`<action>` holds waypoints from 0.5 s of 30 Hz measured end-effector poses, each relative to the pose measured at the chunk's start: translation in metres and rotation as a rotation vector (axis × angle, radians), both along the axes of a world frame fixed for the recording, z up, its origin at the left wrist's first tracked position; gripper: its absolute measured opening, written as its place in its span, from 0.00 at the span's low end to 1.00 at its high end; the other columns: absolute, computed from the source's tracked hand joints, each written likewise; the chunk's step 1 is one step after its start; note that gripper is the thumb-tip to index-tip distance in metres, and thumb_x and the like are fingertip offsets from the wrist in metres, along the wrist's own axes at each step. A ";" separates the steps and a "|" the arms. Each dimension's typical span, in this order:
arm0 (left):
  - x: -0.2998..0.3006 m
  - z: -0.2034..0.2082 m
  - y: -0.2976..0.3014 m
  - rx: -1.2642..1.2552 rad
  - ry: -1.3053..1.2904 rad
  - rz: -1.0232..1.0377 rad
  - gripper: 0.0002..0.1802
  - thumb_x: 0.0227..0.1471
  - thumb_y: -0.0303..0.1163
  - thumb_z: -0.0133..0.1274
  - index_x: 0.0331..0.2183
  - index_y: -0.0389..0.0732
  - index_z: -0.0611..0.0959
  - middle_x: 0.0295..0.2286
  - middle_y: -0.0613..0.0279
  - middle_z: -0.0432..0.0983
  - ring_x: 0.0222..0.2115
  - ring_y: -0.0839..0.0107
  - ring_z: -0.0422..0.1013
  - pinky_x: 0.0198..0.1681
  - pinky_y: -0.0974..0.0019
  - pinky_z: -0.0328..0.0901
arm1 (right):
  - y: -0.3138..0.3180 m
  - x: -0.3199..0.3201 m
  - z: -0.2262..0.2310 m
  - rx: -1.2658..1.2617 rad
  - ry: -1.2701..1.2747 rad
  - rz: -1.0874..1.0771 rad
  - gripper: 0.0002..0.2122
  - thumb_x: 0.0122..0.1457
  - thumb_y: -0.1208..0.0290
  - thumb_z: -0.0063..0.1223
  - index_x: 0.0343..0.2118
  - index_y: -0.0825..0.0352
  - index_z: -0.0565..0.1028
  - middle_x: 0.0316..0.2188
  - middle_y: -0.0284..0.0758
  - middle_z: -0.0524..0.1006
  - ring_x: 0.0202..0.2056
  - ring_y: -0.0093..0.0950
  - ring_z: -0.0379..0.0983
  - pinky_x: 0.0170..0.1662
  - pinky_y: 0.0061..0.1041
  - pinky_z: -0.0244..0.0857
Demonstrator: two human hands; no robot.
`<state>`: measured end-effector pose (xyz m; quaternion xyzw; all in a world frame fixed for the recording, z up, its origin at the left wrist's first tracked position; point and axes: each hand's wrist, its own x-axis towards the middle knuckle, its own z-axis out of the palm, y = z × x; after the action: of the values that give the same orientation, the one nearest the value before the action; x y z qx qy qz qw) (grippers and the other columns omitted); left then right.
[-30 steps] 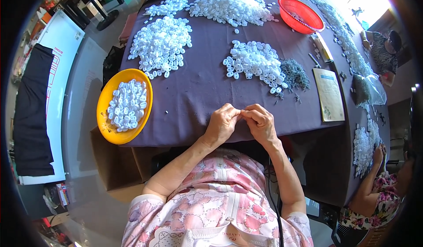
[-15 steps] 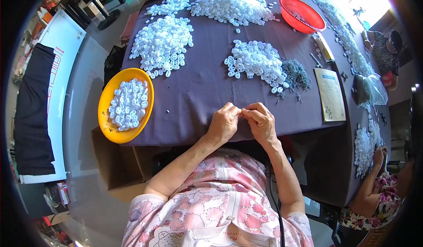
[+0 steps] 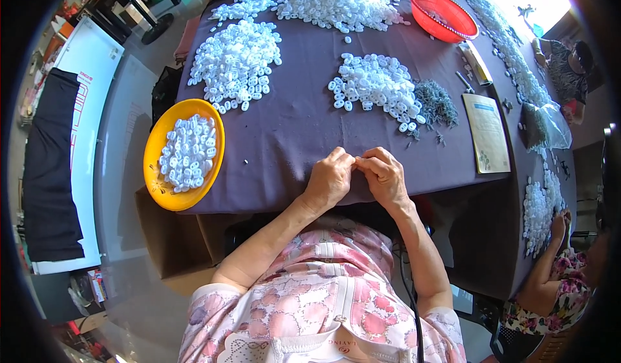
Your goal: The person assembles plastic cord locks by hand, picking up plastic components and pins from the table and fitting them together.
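My left hand [image 3: 328, 180] and my right hand [image 3: 383, 176] meet at the fingertips above the near edge of the cloth-covered table [image 3: 278, 149]. Both are closed in a pinch, and whatever lies between the fingertips is too small or hidden to name. Straight beyond them sits a pile of small white oval plastic pieces with holes [image 3: 374, 85]. Against its right side lies a heap of small dark grey parts [image 3: 436, 104]. To the left, a yellow plate [image 3: 154, 175] holds more white pieces at the table's corner.
Larger piles of white pieces [image 3: 234, 62] cover the far left and far middle. A red basket [image 3: 443, 15], a tan envelope [image 3: 486, 133] and a clear bag [image 3: 545, 129] are on the right. Two other people work along the right side. An open cardboard box [image 3: 171, 233] stands below the plate.
My hands stay pinched together in almost the same place, with only a slight shift of the fingers. The whole view has tilted a little.
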<state>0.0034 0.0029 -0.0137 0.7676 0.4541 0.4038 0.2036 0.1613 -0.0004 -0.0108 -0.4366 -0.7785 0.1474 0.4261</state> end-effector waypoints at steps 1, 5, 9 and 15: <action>-0.002 0.000 0.002 -0.036 -0.058 -0.015 0.02 0.45 0.20 0.53 0.25 0.36 0.77 0.23 0.53 0.70 0.25 0.55 0.70 0.26 0.61 0.65 | 0.000 -0.001 0.000 -0.030 -0.004 -0.018 0.08 0.45 0.81 0.57 0.30 0.65 0.77 0.27 0.34 0.73 0.29 0.33 0.72 0.31 0.28 0.68; -0.007 0.000 0.008 -0.095 -0.185 -0.045 0.02 0.47 0.22 0.53 0.26 0.34 0.79 0.21 0.58 0.73 0.21 0.67 0.71 0.23 0.68 0.64 | -0.004 -0.004 0.006 -0.188 0.091 -0.027 0.10 0.45 0.78 0.60 0.33 0.65 0.77 0.30 0.34 0.75 0.31 0.33 0.74 0.33 0.28 0.68; -0.011 0.009 0.010 -0.463 -0.327 -0.058 0.07 0.53 0.27 0.52 0.26 0.34 0.79 0.19 0.70 0.71 0.15 0.86 0.62 0.18 0.77 0.58 | -0.005 -0.005 0.015 -0.225 0.092 -0.035 0.13 0.44 0.76 0.62 0.35 0.65 0.77 0.31 0.34 0.75 0.31 0.33 0.74 0.33 0.27 0.69; -0.012 0.012 0.011 -0.547 -0.284 -0.020 0.07 0.50 0.26 0.51 0.26 0.32 0.78 0.23 0.51 0.75 0.23 0.65 0.73 0.27 0.65 0.65 | -0.003 -0.005 0.011 -0.208 0.066 -0.061 0.14 0.43 0.75 0.63 0.36 0.65 0.77 0.32 0.34 0.75 0.31 0.33 0.74 0.33 0.27 0.69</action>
<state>-0.0081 0.0136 -0.0016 0.6247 0.5052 0.3679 0.4682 0.1561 -0.0033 0.0000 -0.4968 -0.7309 0.2286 0.4083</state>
